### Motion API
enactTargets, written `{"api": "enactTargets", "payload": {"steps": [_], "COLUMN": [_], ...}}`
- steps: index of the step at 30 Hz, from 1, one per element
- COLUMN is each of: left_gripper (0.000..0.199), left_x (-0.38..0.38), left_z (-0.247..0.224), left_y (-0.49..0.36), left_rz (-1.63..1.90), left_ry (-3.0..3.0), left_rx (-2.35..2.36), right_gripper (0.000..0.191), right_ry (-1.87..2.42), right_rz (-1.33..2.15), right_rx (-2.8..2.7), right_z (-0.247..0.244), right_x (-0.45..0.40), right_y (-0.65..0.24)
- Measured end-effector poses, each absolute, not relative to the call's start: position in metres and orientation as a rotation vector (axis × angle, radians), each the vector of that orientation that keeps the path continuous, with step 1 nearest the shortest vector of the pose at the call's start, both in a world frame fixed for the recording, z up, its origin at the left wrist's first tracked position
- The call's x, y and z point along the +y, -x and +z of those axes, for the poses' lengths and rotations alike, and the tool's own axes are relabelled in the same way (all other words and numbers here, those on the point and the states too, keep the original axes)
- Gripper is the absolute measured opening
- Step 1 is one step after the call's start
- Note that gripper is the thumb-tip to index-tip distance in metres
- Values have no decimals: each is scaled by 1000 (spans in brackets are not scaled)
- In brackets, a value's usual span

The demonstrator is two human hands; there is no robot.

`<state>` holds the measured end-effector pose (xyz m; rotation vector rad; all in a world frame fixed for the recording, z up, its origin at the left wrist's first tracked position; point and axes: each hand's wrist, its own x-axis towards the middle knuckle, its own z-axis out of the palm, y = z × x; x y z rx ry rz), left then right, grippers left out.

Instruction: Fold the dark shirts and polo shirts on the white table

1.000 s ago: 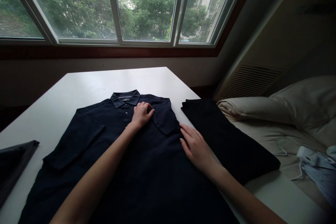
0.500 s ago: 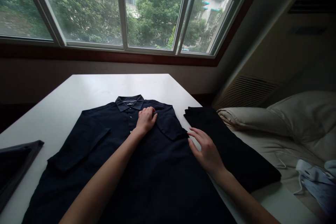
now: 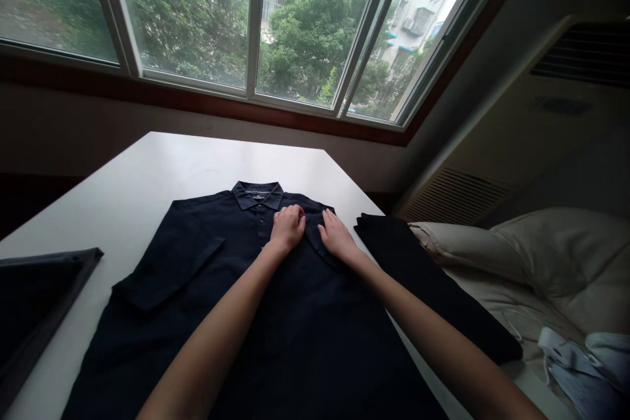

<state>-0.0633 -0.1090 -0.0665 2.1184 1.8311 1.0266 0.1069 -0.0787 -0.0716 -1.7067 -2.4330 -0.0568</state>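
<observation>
Head view, the only one: dark navy shirt [image 3: 305, 335] laid out front up on the white worktop [image 3: 221, 156], collar [image 3: 258, 195] toward the far edge, body running to the near side, hem out of frame. Sleeve on the right-edge side [image 3: 317, 239] lies turned in over the front; the other sleeve [image 3: 170, 275] lies over the body toward the left edge.

Left hand [image 3: 288, 228] sits on the upper front, just beside the button strip. Fingers curled, tips down by the turned-in sleeve; can't say if fabric is pinched. Right hand [image 3: 337, 236] is on that same sleeve, near the shoulder, fingers extended and fairly flat, no visible grip.

Black folded cloth [image 3: 433, 289] along the right edge, near the shirt; beige seat [image 3: 556, 256] beyond it. Another dark cloth [image 3: 39, 315] by the left edge, apart from the shirt.

Step in hand, my read: settling the sleeve on the right-edge side and flattening it. Next move would call for light, flat pressure outward from the left hand, with collar and button strip kept straight.
</observation>
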Motion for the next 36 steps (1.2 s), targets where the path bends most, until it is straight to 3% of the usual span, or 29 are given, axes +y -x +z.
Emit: {"api": "enactTargets", "payload": {"steps": [16, 36], "left_gripper": [13, 17], "left_x": [-109, -109], "left_z": [-66, -68], "left_y": [64, 63], "left_rz": [934, 826], "left_ry": [-2138, -2255], "left_rx": [1836, 1864], "right_gripper": [68, 57], "right_ry": [1868, 1761], "right_rz": [83, 51], "right_rx": [-2486, -2300], "right_z": [-82, -84], "right_x": [-61, -72], "right_y": [-120, -121]}}
